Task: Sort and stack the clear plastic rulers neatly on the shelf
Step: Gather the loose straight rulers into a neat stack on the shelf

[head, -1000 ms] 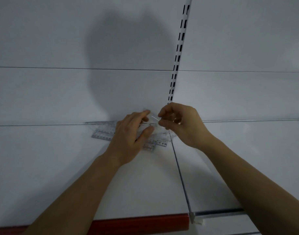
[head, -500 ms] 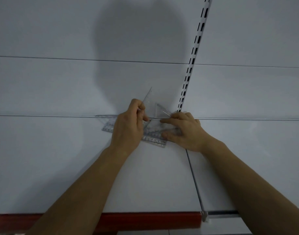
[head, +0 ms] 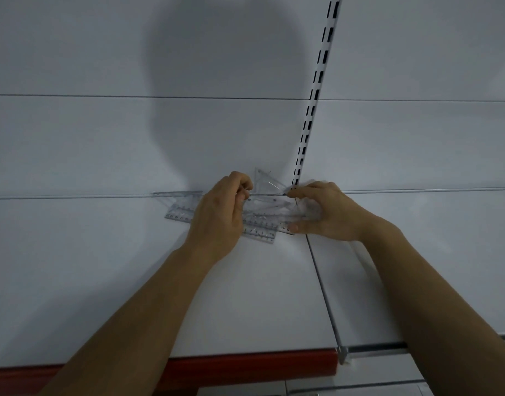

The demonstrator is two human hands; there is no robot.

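A pile of clear plastic rulers (head: 259, 221) lies on the white shelf (head: 102, 281), at the back, close to the wall. The left hand (head: 217, 215) has its fingers curled, and its grip pinches a clear triangle ruler (head: 264, 181) that stands up against the wall. The right hand (head: 322, 212) touches the same triangle with a fingertip, and its thumb presses on the pile; its grip is curled round the rulers' right end. A slotted white rail (head: 314, 101) runs up the wall. A red strip (head: 245, 364) lines the shelf's front edge.
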